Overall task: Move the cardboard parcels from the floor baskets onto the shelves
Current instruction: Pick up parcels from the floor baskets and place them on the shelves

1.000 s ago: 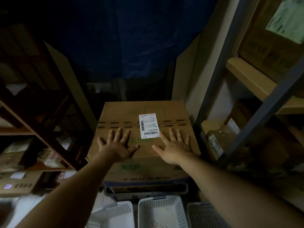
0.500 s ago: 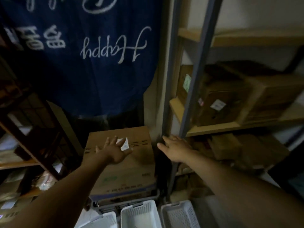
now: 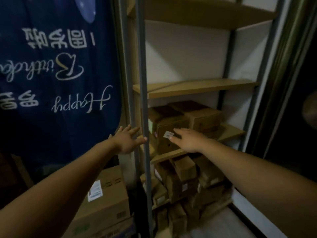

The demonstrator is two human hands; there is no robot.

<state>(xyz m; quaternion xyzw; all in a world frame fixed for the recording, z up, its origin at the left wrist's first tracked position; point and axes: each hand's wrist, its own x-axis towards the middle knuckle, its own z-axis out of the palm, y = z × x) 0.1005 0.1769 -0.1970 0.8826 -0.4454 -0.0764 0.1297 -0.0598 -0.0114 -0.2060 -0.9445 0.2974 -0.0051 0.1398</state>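
Both hands reach out empty, fingers spread: the left hand (image 3: 127, 140) beside the grey shelf post (image 3: 143, 83), the right hand (image 3: 189, 140) before the cardboard parcels (image 3: 169, 124) crowding the lower shelf (image 3: 171, 154) to its front edge. Bare board shows on the shelf above (image 3: 197, 91); a large box (image 3: 104, 200) stands lower left.

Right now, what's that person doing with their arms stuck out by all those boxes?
A person is shelving cardboard parcels in a dim storeroom. Both hands are open and hold nothing. The left hand is by the grey shelf post. The right hand reaches toward a labelled parcel on the middle shelf. On the shelf below, more parcels are stacked, and a big box sits low on the left.
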